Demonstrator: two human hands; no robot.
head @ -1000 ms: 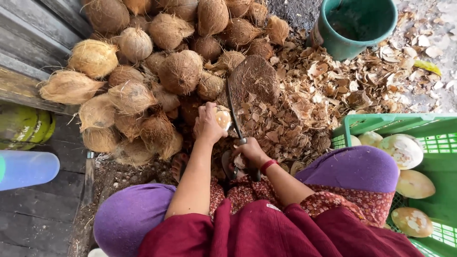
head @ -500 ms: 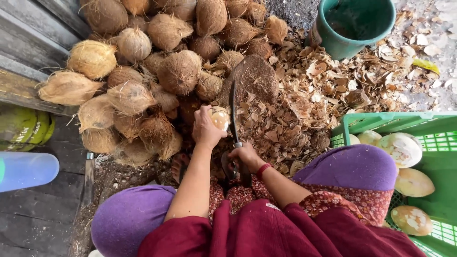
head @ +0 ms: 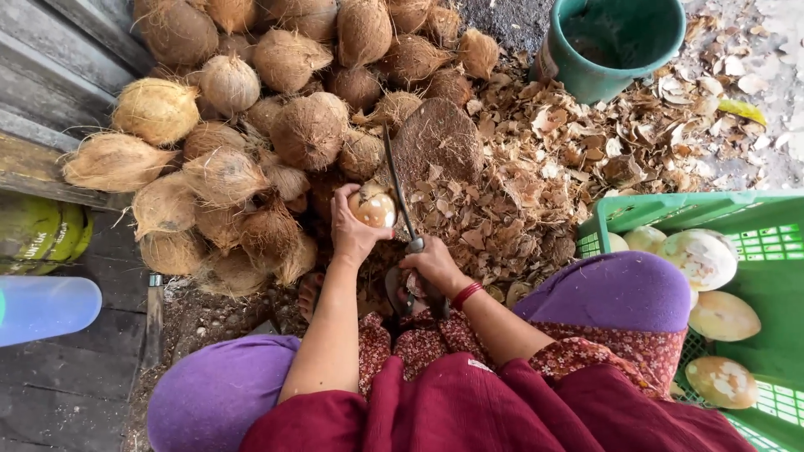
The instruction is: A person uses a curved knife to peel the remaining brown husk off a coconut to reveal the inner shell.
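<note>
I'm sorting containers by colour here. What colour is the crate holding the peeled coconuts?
Green: the slatted crate at the right of the head view.

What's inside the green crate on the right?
The green crate holds several pale peeled coconuts, at least five showing. The purple-clad knee covers the crate's near corner and the picture edge cuts off the rest, so anything there or underneath them cannot be seen.

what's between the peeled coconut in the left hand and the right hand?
Head view: only the upright curved blade. The left hand holds the peeled coconut against it; the right hand sits just past the blade's base.
</note>
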